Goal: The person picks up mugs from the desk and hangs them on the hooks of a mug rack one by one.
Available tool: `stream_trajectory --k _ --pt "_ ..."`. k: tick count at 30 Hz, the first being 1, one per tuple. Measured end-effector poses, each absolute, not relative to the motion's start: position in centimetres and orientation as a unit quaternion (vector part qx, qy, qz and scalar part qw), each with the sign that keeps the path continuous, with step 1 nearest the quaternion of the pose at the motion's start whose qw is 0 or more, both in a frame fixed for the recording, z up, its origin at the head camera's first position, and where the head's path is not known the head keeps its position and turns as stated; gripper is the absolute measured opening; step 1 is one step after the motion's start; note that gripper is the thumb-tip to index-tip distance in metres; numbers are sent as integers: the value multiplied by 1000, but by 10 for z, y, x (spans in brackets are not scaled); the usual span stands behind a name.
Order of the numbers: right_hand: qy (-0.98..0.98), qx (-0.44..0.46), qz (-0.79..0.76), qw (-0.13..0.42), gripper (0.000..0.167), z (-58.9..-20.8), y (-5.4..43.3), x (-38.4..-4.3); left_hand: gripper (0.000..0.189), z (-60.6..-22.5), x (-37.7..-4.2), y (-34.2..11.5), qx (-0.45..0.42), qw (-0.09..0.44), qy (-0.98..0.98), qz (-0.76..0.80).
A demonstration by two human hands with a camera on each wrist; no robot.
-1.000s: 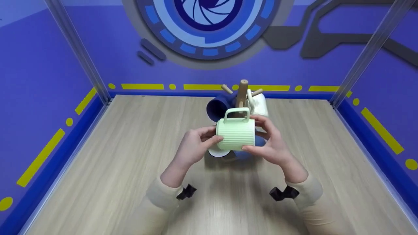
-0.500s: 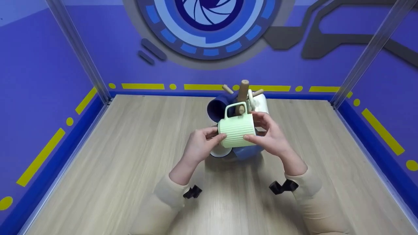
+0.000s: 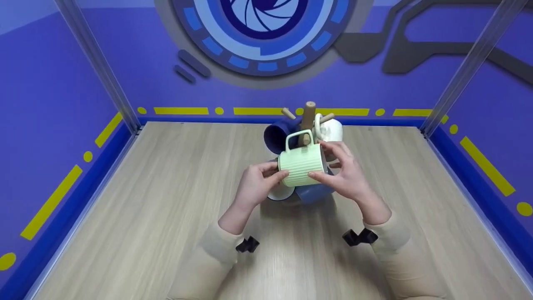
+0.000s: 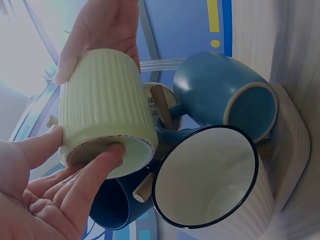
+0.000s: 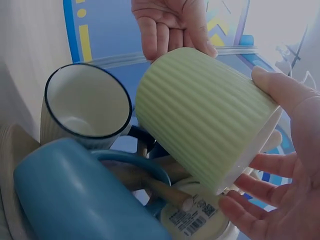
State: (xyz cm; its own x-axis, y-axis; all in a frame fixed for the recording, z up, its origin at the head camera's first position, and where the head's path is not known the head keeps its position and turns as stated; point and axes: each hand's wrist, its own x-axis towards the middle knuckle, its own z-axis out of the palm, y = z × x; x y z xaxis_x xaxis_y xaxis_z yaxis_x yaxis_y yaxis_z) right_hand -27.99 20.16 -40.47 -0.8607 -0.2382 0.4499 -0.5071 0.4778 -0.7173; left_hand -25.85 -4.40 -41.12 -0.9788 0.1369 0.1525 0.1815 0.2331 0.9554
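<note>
A pale green ribbed mug (image 3: 300, 166) lies sideways in the air before a wooden mug tree (image 3: 308, 116). My left hand (image 3: 255, 185) pinches its rim, thumb outside and a finger inside the mouth, as the left wrist view shows. At the other end, my right hand (image 3: 349, 175) holds the base between thumb and fingers. The mug's handle (image 3: 300, 134) points up and away from me, close to a peg (image 3: 307, 139); whether the peg passes through it I cannot tell. A blue mug (image 4: 220, 92) and a white mug with a dark rim (image 4: 207, 175) hang below.
Higher on the tree are a dark blue mug (image 3: 277, 138) on the left and a cream mug (image 3: 333, 129) on the right. The tree stands on a wood-grain table (image 3: 187, 175), with purple panels (image 3: 137, 50) at the back and sides.
Both hands have raised the green mug slightly and moved it away from me, tilting it a little. Its handle now sits higher beside the peg. In the last half second it has barely moved.
</note>
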Motion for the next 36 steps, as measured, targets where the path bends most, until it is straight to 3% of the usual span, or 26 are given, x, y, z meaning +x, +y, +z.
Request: stream_trajectory --k 7,25,31,36 --pt "-858 248 409 188 77 -409 206 -289 36 -416 -263 -41 -90 10 -777 -623" --pt "-852 261 407 198 81 -414 209 -289 33 -413 -266 -47 -100 -5 -790 -604" --pt "-833 259 432 231 77 -411 223 -287 30 -404 -271 -74 -76 -20 -800 -594" --pt "-837 229 427 254 75 -401 253 -298 32 -392 -284 -117 -40 -2 -826 -563"
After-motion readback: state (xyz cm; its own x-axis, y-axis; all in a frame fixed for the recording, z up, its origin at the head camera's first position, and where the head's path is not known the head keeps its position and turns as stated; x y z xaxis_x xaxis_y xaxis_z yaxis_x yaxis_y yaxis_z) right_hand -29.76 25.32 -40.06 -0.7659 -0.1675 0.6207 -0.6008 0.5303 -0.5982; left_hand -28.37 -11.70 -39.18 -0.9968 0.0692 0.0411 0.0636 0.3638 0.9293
